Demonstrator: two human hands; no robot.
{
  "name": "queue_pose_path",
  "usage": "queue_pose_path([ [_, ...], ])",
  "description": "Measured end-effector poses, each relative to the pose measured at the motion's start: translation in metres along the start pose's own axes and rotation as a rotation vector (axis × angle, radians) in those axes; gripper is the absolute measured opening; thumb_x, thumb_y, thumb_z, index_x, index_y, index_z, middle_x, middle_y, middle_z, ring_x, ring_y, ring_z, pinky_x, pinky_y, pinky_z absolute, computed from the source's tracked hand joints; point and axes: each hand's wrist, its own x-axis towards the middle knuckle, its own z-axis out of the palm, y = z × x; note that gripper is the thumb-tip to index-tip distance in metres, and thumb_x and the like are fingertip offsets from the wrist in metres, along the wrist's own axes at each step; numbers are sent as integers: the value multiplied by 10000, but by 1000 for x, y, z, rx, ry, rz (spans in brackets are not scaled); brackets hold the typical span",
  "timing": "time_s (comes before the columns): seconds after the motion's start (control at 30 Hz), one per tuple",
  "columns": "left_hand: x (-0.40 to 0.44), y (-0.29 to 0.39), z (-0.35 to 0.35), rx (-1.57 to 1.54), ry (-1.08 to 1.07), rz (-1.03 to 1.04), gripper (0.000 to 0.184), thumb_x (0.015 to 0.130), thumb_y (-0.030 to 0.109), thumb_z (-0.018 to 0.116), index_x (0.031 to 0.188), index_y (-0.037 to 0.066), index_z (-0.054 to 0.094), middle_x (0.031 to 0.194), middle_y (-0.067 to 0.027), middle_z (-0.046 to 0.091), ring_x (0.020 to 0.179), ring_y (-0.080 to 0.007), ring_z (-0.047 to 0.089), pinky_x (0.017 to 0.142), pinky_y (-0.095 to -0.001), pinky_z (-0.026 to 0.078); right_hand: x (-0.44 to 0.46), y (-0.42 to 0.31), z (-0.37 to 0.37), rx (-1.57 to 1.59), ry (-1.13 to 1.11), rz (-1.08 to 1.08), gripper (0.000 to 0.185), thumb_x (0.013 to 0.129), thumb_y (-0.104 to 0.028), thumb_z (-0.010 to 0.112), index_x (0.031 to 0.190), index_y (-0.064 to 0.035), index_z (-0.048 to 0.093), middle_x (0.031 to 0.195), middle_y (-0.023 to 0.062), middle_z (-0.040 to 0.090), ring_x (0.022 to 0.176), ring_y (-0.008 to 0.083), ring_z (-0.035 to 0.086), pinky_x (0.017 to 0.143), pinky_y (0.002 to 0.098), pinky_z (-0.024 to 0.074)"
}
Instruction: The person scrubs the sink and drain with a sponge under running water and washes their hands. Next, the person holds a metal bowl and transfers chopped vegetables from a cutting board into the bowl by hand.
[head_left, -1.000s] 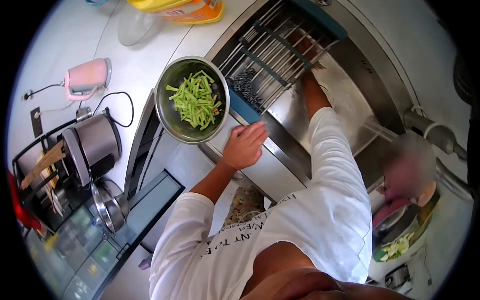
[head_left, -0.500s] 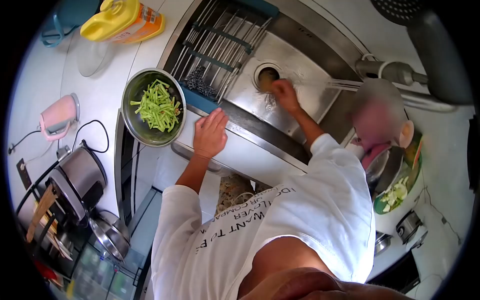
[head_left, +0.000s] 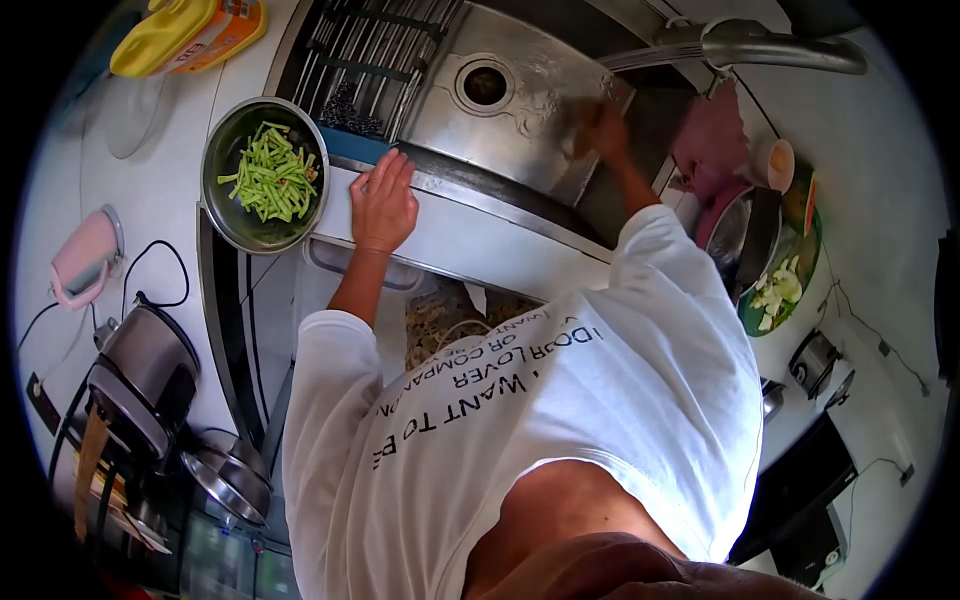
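Note:
My left hand (head_left: 385,203) rests on the sink's front edge with its fingers stretched out, holding nothing. Close to its left stands a steel bowl (head_left: 212,190) of cut green beans (head_left: 270,172). Over the right part of the steel sink (head_left: 470,130), my right hand (head_left: 606,132) is closed round a small brownish thing (head_left: 580,138), too smeared by motion to name. The drain hole (head_left: 486,86) lies uncovered to its left. Water runs from the faucet (head_left: 780,50) at the sink's upper right.
A metal drying rack (head_left: 370,60) with a dark steel-wool scrubber (head_left: 350,112) spans the sink's left side. A yellow jug (head_left: 190,38) stands at upper left. Right of the sink are a pink cloth (head_left: 712,135), a pot (head_left: 735,232) and chopped pale vegetables (head_left: 778,292).
My right hand has moved from the drain to the right side of the sink with the brownish thing. The view has shifted; my left hand stays on the edge.

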Motion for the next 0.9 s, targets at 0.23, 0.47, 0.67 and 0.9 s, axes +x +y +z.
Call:
queue_pose_path([
  [0.23,-2,-2,-2,-28,30,14,368,709,123,559,1076,116,530,1188,1,507,1221,-124,380,927,-371,283,-29,54,102,-277,-151,192,408,793,-360,549,1021,-31,466,1012,224,568,940,405,545,814,446,438],
  [0.47,-3,-2,-2,-21,84,37,344,713,120,549,1057,114,547,1176,-4,517,1214,-127,389,925,-377,288,58,-23,92,999,229,388,306,788,-107,568,1072,-129,460,921,91,529,746,209,537,552,375,460],
  [0.67,-4,0,-3,-76,100,26,349,718,100,545,1067,93,543,1183,-30,517,1209,-158,399,929,-385,288,65,-109,-7,1537,204,386,325,785,-178,590,1079,-145,457,991,57,517,862,215,507,702,382,432],
  [0.9,60,74,14,-841,223,-185,328,852,250,526,1111,50,501,1183,-106,512,1165,-226,440,884,-393,369,-4,-139,-1,1592,106,337,428,761,-174,595,1148,-167,414,1103,46,479,974,223,478,754,449,429],
])
